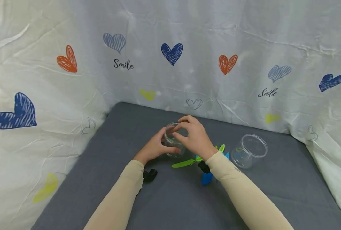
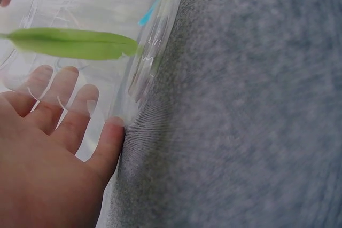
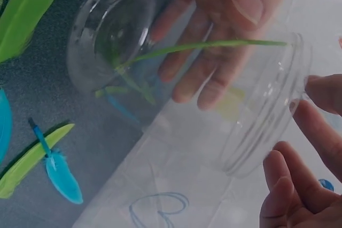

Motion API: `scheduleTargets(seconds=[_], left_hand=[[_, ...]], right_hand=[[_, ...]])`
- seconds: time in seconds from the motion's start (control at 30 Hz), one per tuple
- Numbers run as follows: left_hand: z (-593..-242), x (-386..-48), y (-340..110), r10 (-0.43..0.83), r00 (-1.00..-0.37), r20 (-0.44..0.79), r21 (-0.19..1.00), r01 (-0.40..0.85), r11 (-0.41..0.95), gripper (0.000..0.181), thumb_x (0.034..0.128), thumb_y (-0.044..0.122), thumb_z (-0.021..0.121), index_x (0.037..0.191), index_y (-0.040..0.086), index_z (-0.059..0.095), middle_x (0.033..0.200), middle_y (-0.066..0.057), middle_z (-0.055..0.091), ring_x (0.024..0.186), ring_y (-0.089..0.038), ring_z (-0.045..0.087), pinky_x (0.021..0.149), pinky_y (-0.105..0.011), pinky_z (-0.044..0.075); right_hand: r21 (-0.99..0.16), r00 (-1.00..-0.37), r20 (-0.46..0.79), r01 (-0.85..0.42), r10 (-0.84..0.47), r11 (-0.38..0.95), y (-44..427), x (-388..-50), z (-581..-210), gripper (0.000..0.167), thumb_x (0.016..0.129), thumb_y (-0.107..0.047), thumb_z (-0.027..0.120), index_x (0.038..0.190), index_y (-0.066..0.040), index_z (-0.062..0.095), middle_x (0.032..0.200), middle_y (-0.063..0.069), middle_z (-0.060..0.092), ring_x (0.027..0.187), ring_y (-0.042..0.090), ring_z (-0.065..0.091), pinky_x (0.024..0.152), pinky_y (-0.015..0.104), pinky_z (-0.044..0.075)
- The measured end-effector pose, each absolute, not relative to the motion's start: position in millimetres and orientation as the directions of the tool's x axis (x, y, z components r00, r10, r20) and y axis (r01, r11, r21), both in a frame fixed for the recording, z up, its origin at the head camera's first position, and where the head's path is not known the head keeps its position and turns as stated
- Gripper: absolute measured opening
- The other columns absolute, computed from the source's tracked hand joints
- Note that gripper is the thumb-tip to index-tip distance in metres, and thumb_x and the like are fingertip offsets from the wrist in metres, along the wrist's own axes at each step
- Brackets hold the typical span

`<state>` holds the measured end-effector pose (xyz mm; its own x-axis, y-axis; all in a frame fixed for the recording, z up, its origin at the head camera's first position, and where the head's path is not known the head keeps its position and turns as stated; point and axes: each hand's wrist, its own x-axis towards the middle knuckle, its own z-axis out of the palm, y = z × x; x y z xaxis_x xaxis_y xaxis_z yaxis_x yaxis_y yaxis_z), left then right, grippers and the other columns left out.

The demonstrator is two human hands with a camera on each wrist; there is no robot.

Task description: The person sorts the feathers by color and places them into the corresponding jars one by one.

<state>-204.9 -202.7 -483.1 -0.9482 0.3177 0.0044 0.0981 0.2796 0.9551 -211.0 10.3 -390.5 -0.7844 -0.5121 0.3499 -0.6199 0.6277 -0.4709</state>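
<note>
Grey cloth (image 1: 107, 179) is lying beneath my work, and over it my left hand (image 1: 156, 145) is gripping a clear jar (image 1: 171, 141), thumb curling round the near side and fingers wrapping the far side. My right hand (image 1: 196, 135) is bending over its mouth, fingertips resting at the rim; thumb and forefinger are standing slightly apart, and I cannot tell whether they are pinching anything. Inside the jar a long green feather (image 2: 75, 44) is leaning up toward the rim, while smaller blue and green pieces are lying near the base. By my right wrist a loose green feather (image 1: 183, 164) and a blue feather (image 1: 206, 178) are lying, and farther right a second jar (image 1: 245, 155) is standing, mouth up. Behind, a white curtain (image 1: 158, 19) is showing writing that I am reading plainly: "Smile" (image 1: 123, 65) in black script under a pale blue heart (image 1: 114, 42), and another "Smile" farther right, beneath a similar heart.
</note>
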Motion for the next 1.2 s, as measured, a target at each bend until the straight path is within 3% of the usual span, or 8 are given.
scheduleTargets(seconds=[0.23,0.43,0.6,0.83,1.2], left_hand=[[-485,-206,-202,0.306,-0.952,0.021,0.950,0.115,0.291,0.104,0.0841,0.042,0.095,0.168,0.034,0.035,0.169,0.007,0.043,0.156,-0.027,0.042,0.127,-0.060,0.038],[-488,-208,-204,0.293,-0.956,0.018,0.950,0.108,0.295,0.106,0.0808,0.045,0.097,0.167,0.031,0.037,0.167,0.003,0.047,0.152,-0.031,0.049,0.126,-0.061,0.039],[-487,-209,-204,0.295,-0.955,0.021,0.945,0.115,0.305,0.109,0.0805,0.045,0.098,0.168,0.025,0.036,0.167,0.002,0.047,0.153,-0.032,0.048,0.127,-0.061,0.038],[-487,-208,-201,0.292,-0.956,0.021,0.942,0.117,0.314,0.110,0.0792,0.045,0.098,0.168,0.023,0.037,0.167,0.002,0.049,0.155,-0.030,0.046,0.128,-0.059,0.038],[-490,-209,-202,0.281,-0.960,0.020,0.945,0.109,0.308,0.108,0.0777,0.046,0.099,0.166,0.032,0.038,0.167,0.004,0.048,0.157,-0.028,0.044,0.130,-0.060,0.035]], right_hand=[[-0.473,-0.753,0.457,-0.657,-0.474,0.587,30,-207,-389,0.017,0.103,-0.022,0.078,0.117,-0.012,0.080,0.135,0.007,0.068,0.125,0.027,0.066,0.105,0.043,0.059],[-0.504,-0.779,0.486,-0.621,-0.397,0.601,54,-204,-393,0.018,0.103,-0.020,0.077,0.119,-0.012,0.079,0.131,0.005,0.069,0.115,0.025,0.068,0.094,0.045,0.059],[-0.533,-0.824,0.431,-0.561,-0.367,0.634,69,-201,-405,0.017,0.103,-0.021,0.077,0.119,-0.014,0.080,0.126,0.002,0.071,0.107,0.022,0.067,0.093,0.047,0.060],[-0.525,-0.861,0.329,-0.508,-0.388,0.683,84,-192,-431,0.017,0.103,-0.020,0.076,0.118,-0.013,0.081,0.121,0.004,0.073,0.109,0.026,0.073,0.093,0.049,0.062],[-0.374,-0.828,0.227,-0.560,-0.512,0.739,94,-184,-457,0.005,0.101,-0.016,0.078,0.104,-0.013,0.081,0.114,0.003,0.074,0.104,0.023,0.072,0.086,0.040,0.063]])
